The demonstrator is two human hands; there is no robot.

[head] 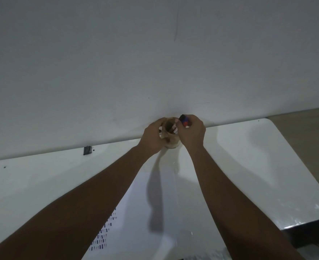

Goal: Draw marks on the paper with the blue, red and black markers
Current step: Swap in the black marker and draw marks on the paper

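Gathering Markers at the Holder

Proceeding from the left, a small dark clip (87, 150) sits at the far edge of the desk (248, 147), against the wall; it plays no apparent part in the task.

Nearer the viewer, one sheet of paper (154, 212) lies flat on the desk between the two forearms. Rows of short coloured marks (106, 231) occupy its left portion; the individual strokes are too small to count. The remainder of the sheet is unmarked, so the judgement is that drawing space remains.

The left hand (152, 139) wraps the left side of one brown cup-like holder (170, 136) standing at the far edge of the desk. Its fingers curl around the wall of the holder, probably to steady it while markers pass in or out.

Inside the holder, at least one marker (174, 129) shows at the mouth. Its colour cannot be determined.

The right hand (191, 132) is positioned just right of the holder rim. Its fingers are pressed together around a bundle of markers (184, 121). Black, blue and red ends are visible, which suggests three markers, though the exact count is uncertain. Holding them as one bundle presumably permits a single transfer between holder and paper.

Count summary: one paper, one holder, two hands.
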